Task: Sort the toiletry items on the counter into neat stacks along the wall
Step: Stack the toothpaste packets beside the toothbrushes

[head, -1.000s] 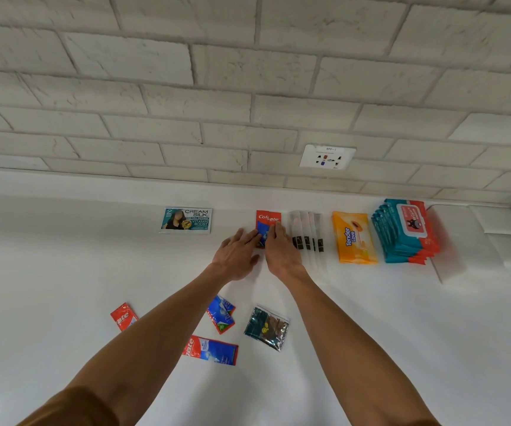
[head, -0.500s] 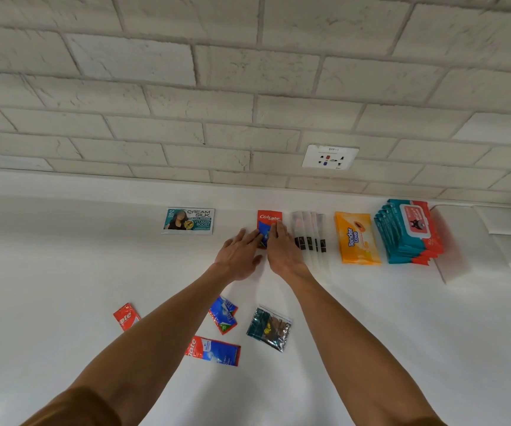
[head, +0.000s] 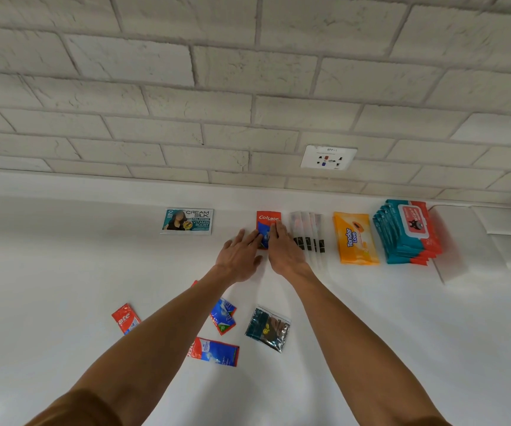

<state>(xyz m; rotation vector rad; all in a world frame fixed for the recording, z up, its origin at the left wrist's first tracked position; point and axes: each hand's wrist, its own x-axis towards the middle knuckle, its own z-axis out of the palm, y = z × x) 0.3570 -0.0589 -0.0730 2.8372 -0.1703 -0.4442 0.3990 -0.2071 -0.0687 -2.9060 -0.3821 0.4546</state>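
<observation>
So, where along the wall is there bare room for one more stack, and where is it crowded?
Bare counter lies left of the Cream Silk sachet, and between it and the Colgate stack. From the Colgate stack right to the teal wipes stack, items sit close together. Loose sachets crowd the front middle.

Under my fingertips (head: 249,239): Colgate sachet (head: 267,219).
Left of left hand (head: 239,258): Cream Silk sachet (head: 188,221).
Right of right hand (head: 285,252): clear packets (head: 308,224), wipes pack (head: 355,238), wipes stack (head: 407,233).
Behind my wrists: loose sachets (head: 214,352).
</observation>
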